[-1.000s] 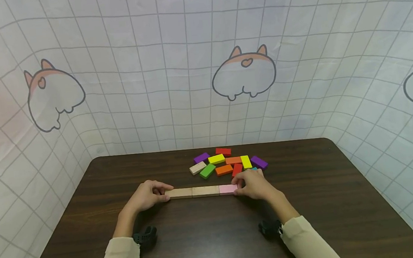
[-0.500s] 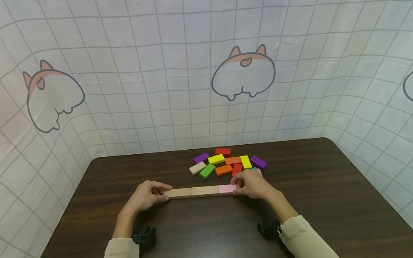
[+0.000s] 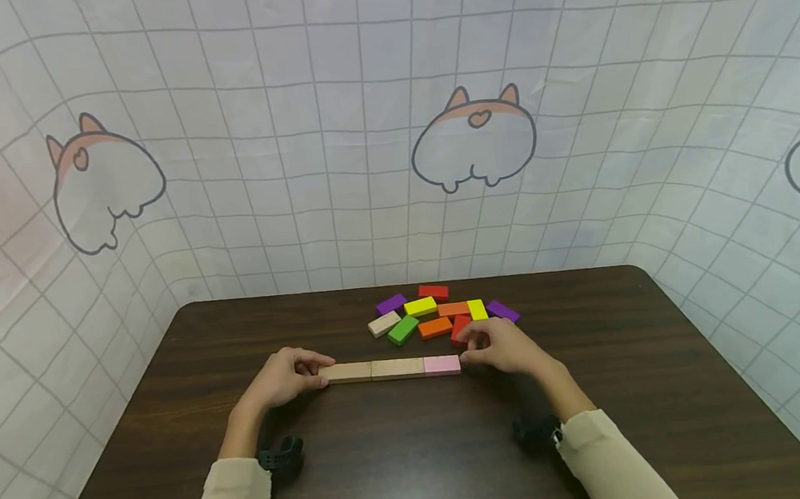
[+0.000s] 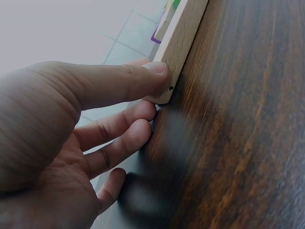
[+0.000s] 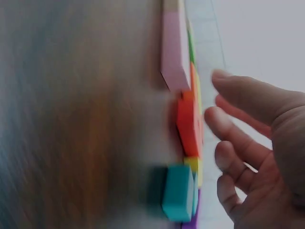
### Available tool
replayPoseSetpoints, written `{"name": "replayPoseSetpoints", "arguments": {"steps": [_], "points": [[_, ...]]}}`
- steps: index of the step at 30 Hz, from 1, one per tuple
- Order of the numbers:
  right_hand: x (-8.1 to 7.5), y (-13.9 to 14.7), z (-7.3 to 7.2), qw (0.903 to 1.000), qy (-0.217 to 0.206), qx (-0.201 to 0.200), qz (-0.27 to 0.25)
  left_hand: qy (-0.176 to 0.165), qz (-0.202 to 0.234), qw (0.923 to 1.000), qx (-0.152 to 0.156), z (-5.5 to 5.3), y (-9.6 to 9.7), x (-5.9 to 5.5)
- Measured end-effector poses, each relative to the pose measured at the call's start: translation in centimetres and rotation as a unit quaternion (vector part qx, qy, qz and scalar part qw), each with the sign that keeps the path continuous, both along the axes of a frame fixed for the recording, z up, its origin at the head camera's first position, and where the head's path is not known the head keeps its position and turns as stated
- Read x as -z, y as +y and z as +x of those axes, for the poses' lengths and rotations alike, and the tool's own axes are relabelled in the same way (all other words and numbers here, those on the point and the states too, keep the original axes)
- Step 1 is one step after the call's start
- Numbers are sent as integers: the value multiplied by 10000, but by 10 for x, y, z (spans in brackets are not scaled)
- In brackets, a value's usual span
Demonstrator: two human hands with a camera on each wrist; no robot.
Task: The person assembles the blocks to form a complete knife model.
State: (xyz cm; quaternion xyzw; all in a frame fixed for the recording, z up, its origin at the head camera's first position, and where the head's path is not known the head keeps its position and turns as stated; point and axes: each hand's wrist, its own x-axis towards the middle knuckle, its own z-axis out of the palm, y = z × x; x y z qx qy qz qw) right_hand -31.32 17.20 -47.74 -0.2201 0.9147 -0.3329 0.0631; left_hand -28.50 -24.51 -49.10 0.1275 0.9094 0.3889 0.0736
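Two plain wooden blocks, a left one (image 3: 350,373) and a middle one (image 3: 397,369), lie end to end with a pink block (image 3: 442,366) on the dark table. My left hand (image 3: 284,378) pinches the outer end of the left wooden block (image 4: 178,47), thumb on its near side. Just right of the pink block, my right hand (image 3: 503,344) hovers with relaxed fingers and holds nothing. The right wrist view has the pink block (image 5: 175,52) apart from the fingertips. A teal block (image 5: 177,193) sits below that hand; the hand hides it in the head view.
Behind the row lie loose blocks: green (image 3: 403,330), orange (image 3: 435,327), yellow (image 3: 420,307), purple (image 3: 503,310), red (image 3: 434,292), pale wood (image 3: 384,324) and others. A white gridded curtain (image 3: 334,167) surrounds the table (image 3: 406,458).
My right hand has let go of the pink block's end and moved right and slightly away, over the loose blocks. The left hand and the row stay in place.
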Motion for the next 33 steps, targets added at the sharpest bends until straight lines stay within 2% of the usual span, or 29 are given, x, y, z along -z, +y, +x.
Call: {"name": "replayPoseSetpoints", "arguments": {"steps": [4, 7, 11, 15, 19, 23, 28, 33], "points": [[0, 24, -9, 9977, 255, 362, -509, 1, -1, 10000, 2, 1, 0, 0], [2, 42, -17, 9943, 425, 741, -644, -24, 11, 10000, -19, 1, 0, -1], [8, 61, -27, 9901, 332, 1193, -662, -36, 16, 10000, -32, 1, 0, -1], [15, 75, -35, 9880, 148, 1383, -675, -1, 25, 10000, 5, 1, 0, -1], [19, 84, -39, 9880, -125, 1370, -697, -28, 29, 10000, -25, 2, 0, -1], [21, 89, -42, 9900, -331, 1144, -750, -61, 18, 10000, -43, 2, 2, -2], [21, 92, -47, 9941, -378, 813, -618, -58, -8, 10000, -48, 2, 2, -2], [21, 93, -53, 9937, -511, 825, -567, -34, 14, 10000, -33, 2, 1, -1]]}}
